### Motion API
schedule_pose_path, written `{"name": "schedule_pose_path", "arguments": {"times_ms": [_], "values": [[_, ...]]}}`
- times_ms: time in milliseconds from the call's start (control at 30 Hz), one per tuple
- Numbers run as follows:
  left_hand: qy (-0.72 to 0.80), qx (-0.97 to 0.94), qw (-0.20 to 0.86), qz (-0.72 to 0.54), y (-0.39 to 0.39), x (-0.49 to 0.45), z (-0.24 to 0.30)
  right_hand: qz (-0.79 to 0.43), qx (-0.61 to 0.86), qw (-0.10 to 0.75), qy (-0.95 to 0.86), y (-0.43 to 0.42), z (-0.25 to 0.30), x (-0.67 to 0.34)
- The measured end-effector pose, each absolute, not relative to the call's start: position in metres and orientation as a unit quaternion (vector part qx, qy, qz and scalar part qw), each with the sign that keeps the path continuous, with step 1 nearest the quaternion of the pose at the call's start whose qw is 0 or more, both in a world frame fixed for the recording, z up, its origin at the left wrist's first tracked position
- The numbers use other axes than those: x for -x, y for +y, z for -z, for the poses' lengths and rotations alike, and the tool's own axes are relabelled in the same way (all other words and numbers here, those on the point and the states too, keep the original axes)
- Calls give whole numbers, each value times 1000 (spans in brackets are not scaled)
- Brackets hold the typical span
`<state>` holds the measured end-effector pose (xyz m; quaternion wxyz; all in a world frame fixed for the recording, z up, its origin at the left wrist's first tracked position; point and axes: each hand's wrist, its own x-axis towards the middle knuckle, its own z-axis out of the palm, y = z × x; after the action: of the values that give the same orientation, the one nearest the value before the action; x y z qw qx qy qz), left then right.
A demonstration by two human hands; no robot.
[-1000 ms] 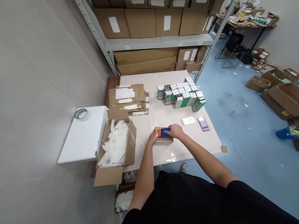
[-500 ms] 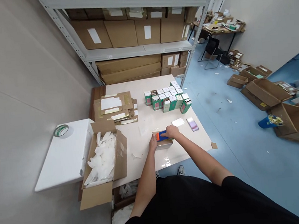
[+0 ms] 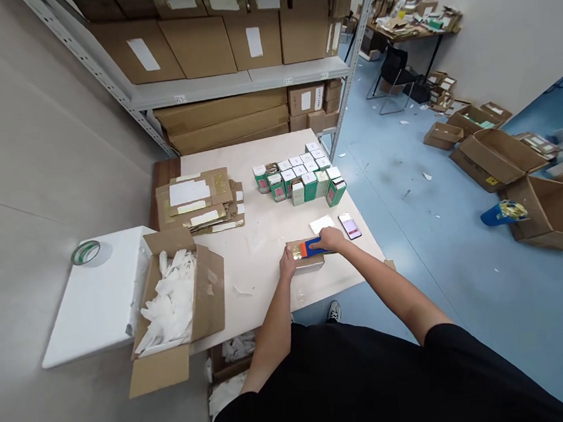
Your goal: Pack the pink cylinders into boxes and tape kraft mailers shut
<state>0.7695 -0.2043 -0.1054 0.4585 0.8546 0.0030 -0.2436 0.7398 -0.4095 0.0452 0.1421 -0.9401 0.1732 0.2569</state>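
Observation:
A small brown cardboard box (image 3: 303, 262) lies on the pale table (image 3: 264, 233) near its front edge. My left hand (image 3: 287, 265) presses against the box's left end with curled fingers. My right hand (image 3: 331, 238) is closed round an orange and blue tape dispenser (image 3: 310, 249) that rests on top of the box, towards its right end. A strip of yellowish tape shows on the box top at the left of the dispenser.
A white card (image 3: 322, 224) and a phone (image 3: 349, 225) lie just beyond my right hand. Several green and white boxes (image 3: 302, 180) stand farther back. Flattened cardboard (image 3: 196, 201) lies at back left; an open carton of white bags (image 3: 173, 304) and a tape roll (image 3: 85, 252) are left.
My right hand has slid the dispenser to the right along the box top. The camera has swung, so the table sits lower left in view. My left hand stays on the box's left end.

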Motion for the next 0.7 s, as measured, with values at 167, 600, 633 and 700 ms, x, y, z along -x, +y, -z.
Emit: {"name": "schedule_pose_path", "arguments": {"times_ms": [167, 600, 633, 700], "values": [[2, -866, 443, 232, -203, -769, 105, -243, 936, 137, 216, -480, -37, -703], [4, -864, 441, 243, -190, -777, 105, -245, 922, 135, 267, -478, -4, -680], [4, -864, 440, 244, -187, -778, 105, -243, 922, 136, 267, -473, -1, -681], [3, -861, 447, 241, -177, -782, 106, -239, 921, 147, 269, -461, 3, -684]]}}
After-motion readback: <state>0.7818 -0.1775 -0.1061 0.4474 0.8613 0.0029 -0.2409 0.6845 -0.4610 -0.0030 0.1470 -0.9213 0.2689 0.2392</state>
